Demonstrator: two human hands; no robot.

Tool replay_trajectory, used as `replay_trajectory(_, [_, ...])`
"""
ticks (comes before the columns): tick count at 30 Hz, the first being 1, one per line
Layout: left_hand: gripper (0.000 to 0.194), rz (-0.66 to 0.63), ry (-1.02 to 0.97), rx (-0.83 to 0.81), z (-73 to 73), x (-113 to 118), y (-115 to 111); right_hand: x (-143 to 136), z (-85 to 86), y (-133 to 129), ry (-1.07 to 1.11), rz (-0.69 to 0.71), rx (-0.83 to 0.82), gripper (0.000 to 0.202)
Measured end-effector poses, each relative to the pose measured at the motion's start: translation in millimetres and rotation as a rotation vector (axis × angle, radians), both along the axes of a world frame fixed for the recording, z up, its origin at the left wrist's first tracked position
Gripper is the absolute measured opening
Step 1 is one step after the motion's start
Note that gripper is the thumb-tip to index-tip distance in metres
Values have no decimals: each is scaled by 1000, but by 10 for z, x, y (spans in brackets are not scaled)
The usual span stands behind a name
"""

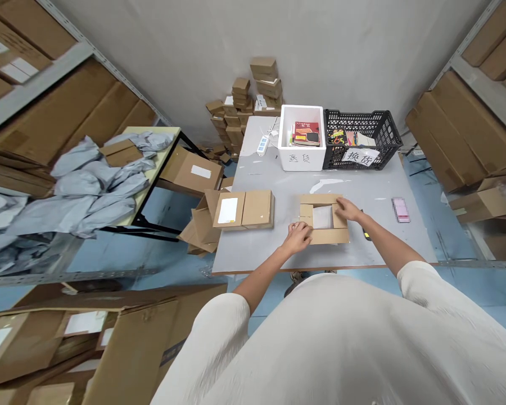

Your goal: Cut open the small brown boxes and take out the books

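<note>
A small cardboard box [328, 235] lies on the grey table [257, 250], its flaps folded partly inward around a central gap where something whitish shows. My left hand [298, 237] rests on the box's left side near the front corner, fingers curled against the cardboard. At the back right corner, my right hand [348, 209] has its fingers on the right flap, gripping the edge. Beside my right wrist lies a black and yellow tool [366, 233], partly hidden by the forearm. To the left sit closed cardboard boxes [257, 209], one with a white label.
A white foam bin [302, 158] and a black crate [362, 160] holding books stand at the table's back. A power strip [262, 145] lies left of them, a pink stack [400, 210] at right. Grey parcels [80, 183] cover a side table.
</note>
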State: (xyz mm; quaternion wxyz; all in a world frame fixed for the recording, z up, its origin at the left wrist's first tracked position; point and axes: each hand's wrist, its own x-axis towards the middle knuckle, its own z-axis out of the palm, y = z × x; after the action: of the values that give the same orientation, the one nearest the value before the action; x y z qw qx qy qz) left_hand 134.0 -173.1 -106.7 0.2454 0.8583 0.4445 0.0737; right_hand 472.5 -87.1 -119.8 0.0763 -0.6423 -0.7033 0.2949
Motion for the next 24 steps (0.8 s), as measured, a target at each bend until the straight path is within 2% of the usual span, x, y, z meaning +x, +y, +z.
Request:
replay_trajectory(3, [54,-70,87,31,-8,46,57,-114,9,-70,-91,-1,-44,85])
replay_trajectory(6, [65,-115,178,49,47,158,188,-230,42,-139,-151,-1,-44,92])
replay_trajectory(10, [63,-140,277,50,154,249,329,-354,64,-197,-224,-9,-27,95])
replay_trajectory(14, [71,-98,298,142,257,151,271,-396,56,-192,-221,-21,-22,91])
replay_trajectory(18, [90,33,324,224,313,-46,153,-325,38,-150,-153,-41,-53,95])
replay_trajectory(21, [102,102,371,209,300,-137,173,-212,27,-129,-55,-47,-57,96])
replay_trajectory(24, [112,55,400,124,262,-136,311,-86,38,-129,95,-30,-43,96])
